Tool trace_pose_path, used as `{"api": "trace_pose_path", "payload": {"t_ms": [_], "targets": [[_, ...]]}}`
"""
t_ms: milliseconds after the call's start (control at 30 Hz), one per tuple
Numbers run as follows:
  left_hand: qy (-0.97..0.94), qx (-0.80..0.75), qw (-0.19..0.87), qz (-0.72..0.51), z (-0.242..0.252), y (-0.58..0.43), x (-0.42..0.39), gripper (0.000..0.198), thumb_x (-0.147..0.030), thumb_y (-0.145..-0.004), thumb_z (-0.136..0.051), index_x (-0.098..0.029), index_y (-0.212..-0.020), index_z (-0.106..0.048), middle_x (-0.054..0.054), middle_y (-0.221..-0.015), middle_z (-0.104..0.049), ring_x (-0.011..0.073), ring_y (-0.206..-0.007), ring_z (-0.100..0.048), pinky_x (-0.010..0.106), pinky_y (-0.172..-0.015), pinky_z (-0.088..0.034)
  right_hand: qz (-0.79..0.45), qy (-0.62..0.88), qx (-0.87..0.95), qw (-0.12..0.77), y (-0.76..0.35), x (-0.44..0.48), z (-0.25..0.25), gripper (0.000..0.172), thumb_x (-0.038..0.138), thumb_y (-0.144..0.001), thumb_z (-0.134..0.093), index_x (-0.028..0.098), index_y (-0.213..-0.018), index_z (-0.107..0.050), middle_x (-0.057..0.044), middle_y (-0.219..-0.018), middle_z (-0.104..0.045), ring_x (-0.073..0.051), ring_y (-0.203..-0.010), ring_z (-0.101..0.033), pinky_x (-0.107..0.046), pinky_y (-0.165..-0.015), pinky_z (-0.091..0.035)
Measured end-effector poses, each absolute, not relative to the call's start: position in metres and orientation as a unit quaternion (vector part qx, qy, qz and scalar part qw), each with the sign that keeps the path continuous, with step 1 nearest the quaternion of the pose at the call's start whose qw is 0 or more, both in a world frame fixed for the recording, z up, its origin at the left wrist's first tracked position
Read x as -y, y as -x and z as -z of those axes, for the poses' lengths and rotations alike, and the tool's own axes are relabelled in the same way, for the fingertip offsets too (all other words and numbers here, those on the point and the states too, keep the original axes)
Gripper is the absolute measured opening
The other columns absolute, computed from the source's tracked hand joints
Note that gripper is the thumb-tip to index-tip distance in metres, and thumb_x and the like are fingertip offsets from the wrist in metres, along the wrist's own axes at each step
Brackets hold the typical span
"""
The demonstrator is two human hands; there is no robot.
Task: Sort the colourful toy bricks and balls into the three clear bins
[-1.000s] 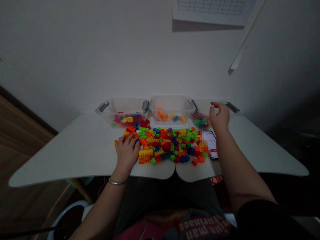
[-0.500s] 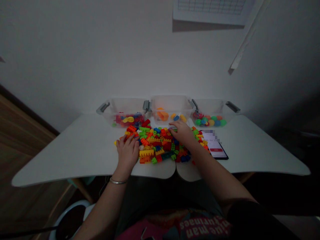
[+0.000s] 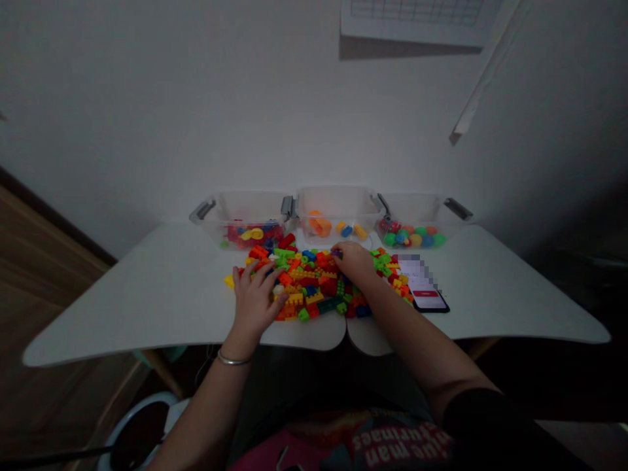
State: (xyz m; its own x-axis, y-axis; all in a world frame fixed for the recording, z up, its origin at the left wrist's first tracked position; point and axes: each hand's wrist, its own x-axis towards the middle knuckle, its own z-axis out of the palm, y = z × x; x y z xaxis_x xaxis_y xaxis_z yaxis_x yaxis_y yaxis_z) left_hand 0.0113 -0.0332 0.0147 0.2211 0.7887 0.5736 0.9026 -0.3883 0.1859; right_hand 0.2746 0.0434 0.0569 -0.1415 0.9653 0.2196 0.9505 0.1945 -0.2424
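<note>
A heap of colourful toy building bricks [image 3: 314, 282] covers the middle of the white table. My left hand [image 3: 254, 294] rests on the heap's left side, fingers spread and holding nothing. At the far edge of the pile, my right hand [image 3: 356, 263] has thumb and fingers closed on a small purple piece [image 3: 336, 253], partly hidden by the fingertips. Just beyond stands a clear plastic bin [image 3: 338, 203] with a few orange, yellow and blue pieces inside.
To the left is another clear bin [image 3: 248, 206] holding red, blue and yellow pieces. A third bin [image 3: 417, 208] at right contains coloured balls [image 3: 415, 239]. A phone [image 3: 426, 291] lies right of the bricks. Behind the bins rises a wall.
My right hand's fingers have closed from a stretched pose onto the purple piece. My left hand's fingers have spread wider, the thumb moving right over the bricks.
</note>
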Motion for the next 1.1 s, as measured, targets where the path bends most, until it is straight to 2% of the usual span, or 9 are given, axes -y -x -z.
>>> {"api": "trace_pose_path", "payload": {"t_ms": [167, 333, 533, 667, 767, 1000, 1100], "targets": [[0.803, 0.511, 0.089, 0.292, -0.016, -0.011, 0.033, 0.062, -0.066, -0.086, -0.051, -0.026, -0.131, -0.064, 0.010, -0.141, -0.061, 0.0381, -0.135, -0.040, 0.068, -0.117, -0.014, -0.033, 0.631, 0.750, 0.195, -0.275, -0.044, -0.056, 0.025, 0.022, -0.092, -0.056, 0.024, -0.111, -0.073, -0.006, -0.118, -0.073, -0.024, -0.111, -0.065, -0.035, -0.098, -0.049], [0.808, 0.516, 0.069, 0.277, -0.018, -0.014, 0.032, 0.055, -0.060, -0.085, -0.059, -0.027, -0.127, -0.066, 0.008, -0.137, -0.064, 0.0367, -0.133, -0.043, 0.065, -0.119, -0.017, -0.032, 0.578, 0.760, 0.296, -0.279, -0.044, -0.063, 0.026, 0.017, -0.088, -0.053, 0.022, -0.105, -0.073, -0.008, -0.113, -0.073, -0.025, -0.109, -0.064, -0.039, -0.101, -0.049], [0.809, 0.517, 0.041, 0.276, -0.018, -0.015, 0.029, 0.048, -0.050, -0.089, -0.056, -0.024, -0.128, -0.065, 0.010, -0.133, -0.065, 0.0334, -0.128, -0.049, 0.060, -0.116, -0.029, -0.005, 0.494, 0.737, 0.462, -0.297, -0.049, -0.090, 0.026, 0.018, -0.085, -0.051, 0.022, -0.100, -0.072, -0.010, -0.106, -0.071, -0.025, -0.106, -0.063, -0.039, -0.097, -0.051], [0.812, 0.511, 0.030, 0.279, -0.016, -0.014, 0.028, 0.049, -0.048, -0.093, -0.052, -0.018, -0.130, -0.063, 0.014, -0.132, -0.064, 0.0319, -0.123, -0.054, 0.054, -0.109, -0.041, 0.041, 0.487, 0.701, 0.519, -0.312, -0.063, -0.103, 0.022, 0.022, -0.090, -0.051, 0.023, -0.096, -0.073, -0.010, -0.108, -0.070, -0.025, -0.112, -0.062, -0.040, -0.102, -0.049], [0.814, 0.509, 0.030, 0.279, -0.014, -0.014, 0.028, 0.049, -0.048, -0.094, -0.051, -0.018, -0.131, -0.062, 0.015, -0.132, -0.064, 0.0315, -0.120, -0.056, 0.051, -0.105, -0.044, 0.041, 0.509, 0.683, 0.522, -0.320, -0.079, -0.104, 0.022, 0.022, -0.090, -0.053, 0.022, -0.097, -0.074, -0.011, -0.113, -0.070, -0.025, -0.114, -0.062, -0.042, -0.105, -0.047], [0.811, 0.513, 0.040, 0.277, -0.013, -0.015, 0.028, 0.049, -0.048, -0.095, -0.048, -0.016, -0.129, -0.063, 0.015, -0.132, -0.064, 0.0322, -0.119, -0.056, 0.052, -0.104, -0.044, 0.026, 0.555, 0.683, 0.474, -0.323, -0.102, -0.097, 0.028, 0.020, -0.091, -0.051, 0.017, -0.099, -0.077, -0.013, -0.114, -0.073, -0.025, -0.111, -0.064, -0.044, -0.107, -0.046], [0.809, 0.518, 0.038, 0.275, -0.014, -0.015, 0.028, 0.049, -0.048, -0.095, -0.048, -0.017, -0.130, -0.063, 0.015, -0.132, -0.064, 0.0323, -0.119, -0.056, 0.052, -0.104, -0.044, 0.040, 0.565, 0.691, 0.449, -0.322, -0.101, -0.093, 0.032, 0.024, -0.095, -0.047, 0.018, -0.099, -0.078, -0.013, -0.113, -0.074, -0.026, -0.112, -0.065, -0.046, -0.112, -0.040]]}}
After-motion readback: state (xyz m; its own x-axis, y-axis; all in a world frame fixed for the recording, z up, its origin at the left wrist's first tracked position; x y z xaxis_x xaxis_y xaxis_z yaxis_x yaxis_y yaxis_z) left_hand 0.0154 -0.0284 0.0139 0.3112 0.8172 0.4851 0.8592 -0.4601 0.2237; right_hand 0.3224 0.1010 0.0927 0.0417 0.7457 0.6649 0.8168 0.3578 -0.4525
